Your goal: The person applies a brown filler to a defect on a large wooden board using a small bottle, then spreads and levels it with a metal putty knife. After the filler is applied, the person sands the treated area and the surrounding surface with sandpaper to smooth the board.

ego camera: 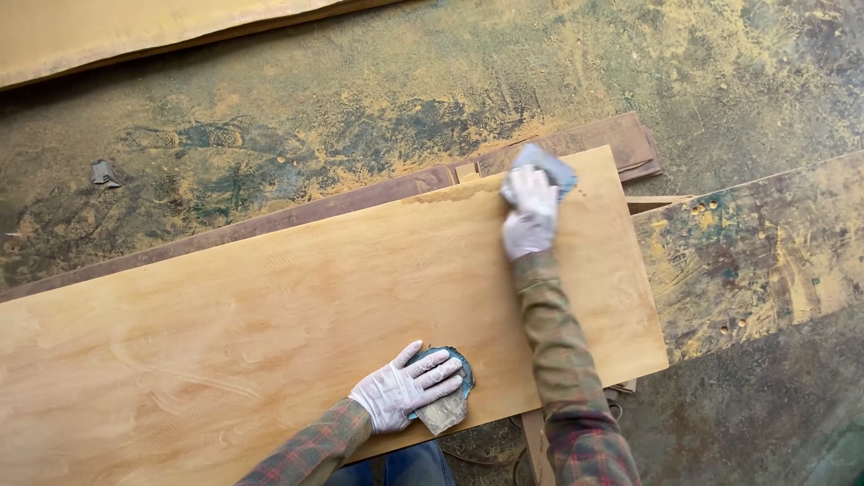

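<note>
A pale plywood panel (297, 306), matt and smooth with faint swirling grain, lies across a worn wooden tabletop (747, 252) stained green and yellow, its surface rough and pitted. Both hands, the left hand (407, 387) and right hand (529, 211), wear white knitted cloth gloves and press grey, gritty abrasive pads (447, 407) to the wood. Plaid flannel sleeves (558, 351) look soft. The concrete floor (360, 108) is dull, coated in yellow sawdust.

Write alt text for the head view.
Two gloved hands press sanding pads on a plywood board: left hand at its near edge, right hand at its far edge. Sawdust covers the floor around.
</note>
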